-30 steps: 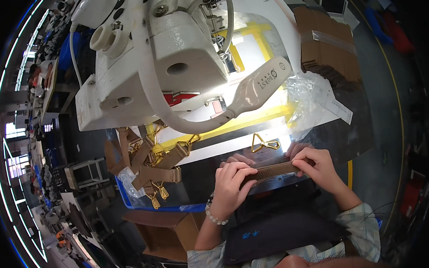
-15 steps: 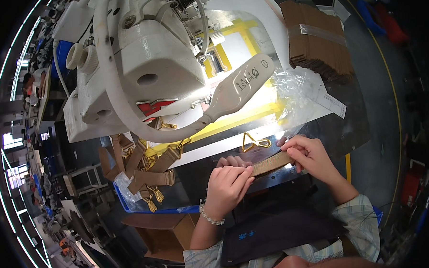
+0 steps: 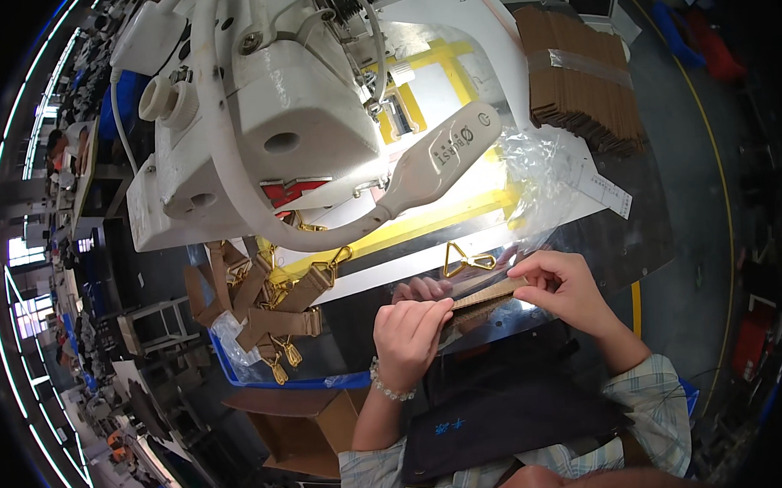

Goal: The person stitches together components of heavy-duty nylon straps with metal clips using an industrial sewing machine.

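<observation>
A short piece of brown webbing strap (image 3: 482,300) is stretched between my two hands, just above the dark shiny tabletop near its front edge. My left hand (image 3: 410,335), with a beaded bracelet at the wrist, pinches its left end; the fingers mirror in the table surface. My right hand (image 3: 569,290) grips the other end between thumb and fingers. The strap is tilted so that mostly its thin edge shows. Just beyond it lies a gold triangular ring with a snap hook (image 3: 467,260), touched by neither hand.
A white sewing machine (image 3: 294,130) stands at the back left, with a bent-neck lamp (image 3: 444,159) over the lit bed. Brown straps with gold hooks (image 3: 280,310) pile at the left. A taped bundle of brown strips (image 3: 576,88) sits far right. Below is a cardboard box (image 3: 299,431).
The strap has been turned from showing its broad face to showing mostly its edge. My left hand has shifted slightly left and down, and the right-hand fingers have shifted their grip.
</observation>
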`<state>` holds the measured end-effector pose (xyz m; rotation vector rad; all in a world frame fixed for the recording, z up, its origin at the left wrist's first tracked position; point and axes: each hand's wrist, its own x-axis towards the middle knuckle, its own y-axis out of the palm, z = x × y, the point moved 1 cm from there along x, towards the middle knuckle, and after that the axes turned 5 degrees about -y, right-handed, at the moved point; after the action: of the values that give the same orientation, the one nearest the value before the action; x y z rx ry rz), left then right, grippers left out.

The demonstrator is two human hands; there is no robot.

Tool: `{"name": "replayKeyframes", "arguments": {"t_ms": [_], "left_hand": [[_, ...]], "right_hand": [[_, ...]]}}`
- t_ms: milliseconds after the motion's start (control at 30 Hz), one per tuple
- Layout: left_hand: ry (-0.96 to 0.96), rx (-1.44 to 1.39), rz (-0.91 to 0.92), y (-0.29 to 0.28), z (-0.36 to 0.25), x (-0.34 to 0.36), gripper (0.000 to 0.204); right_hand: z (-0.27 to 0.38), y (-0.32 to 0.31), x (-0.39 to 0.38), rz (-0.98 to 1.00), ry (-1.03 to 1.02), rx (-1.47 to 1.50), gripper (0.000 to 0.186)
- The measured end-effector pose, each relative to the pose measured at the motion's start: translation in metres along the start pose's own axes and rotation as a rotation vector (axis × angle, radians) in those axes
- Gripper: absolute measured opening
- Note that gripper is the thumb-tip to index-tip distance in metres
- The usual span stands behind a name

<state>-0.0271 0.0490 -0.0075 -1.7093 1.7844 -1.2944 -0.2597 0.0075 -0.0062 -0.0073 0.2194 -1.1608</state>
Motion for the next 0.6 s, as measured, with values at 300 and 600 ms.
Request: {"name": "replayKeyframes", "arguments": {"t_ms": [300, 600], "left_hand": [[0.080, 0.099, -0.066, 0.010, 0.007, -0.003, 0.014], [0.028, 0.199, -0.260, -0.010, 0.018, -0.017, 0.009]], "right_hand": [[-0.003, 0.007, -0.006, -0.036, 0.004, -0.203, 0.015], [-0.013, 0.012, -0.008, -0.098, -0.150, -0.433, 0.013]]}}
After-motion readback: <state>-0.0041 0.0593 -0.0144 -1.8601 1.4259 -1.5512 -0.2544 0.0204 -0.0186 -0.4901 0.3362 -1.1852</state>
